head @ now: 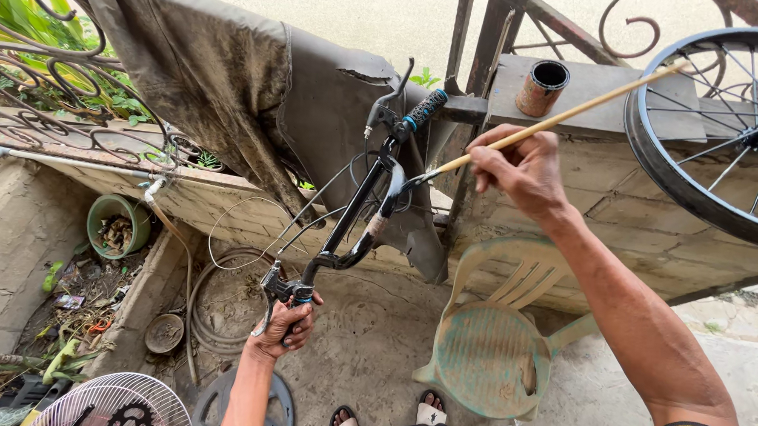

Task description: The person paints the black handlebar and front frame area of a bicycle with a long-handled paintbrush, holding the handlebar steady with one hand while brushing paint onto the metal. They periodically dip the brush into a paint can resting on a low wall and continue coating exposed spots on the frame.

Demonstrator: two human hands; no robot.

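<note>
A black bicycle handlebar (364, 211) with brake levers and loose cables is held up in the middle of the view. My left hand (284, 326) grips its lower end at the grip, next to a brake lever. The upper grip (424, 109) is black with blue dots. My right hand (521, 170) holds a long thin wooden-handled brush (562, 119) like a pencil; its tip touches the handlebar bend near the centre.
A worn green plastic chair (491, 346) stands below my right arm. A bicycle wheel (713, 125) and a rusty can (541, 87) rest on the concrete ledge at right. A dirty tarp (231, 79) hangs over the railing; a fan guard (113, 402), a coiled hose and a pot lie at left.
</note>
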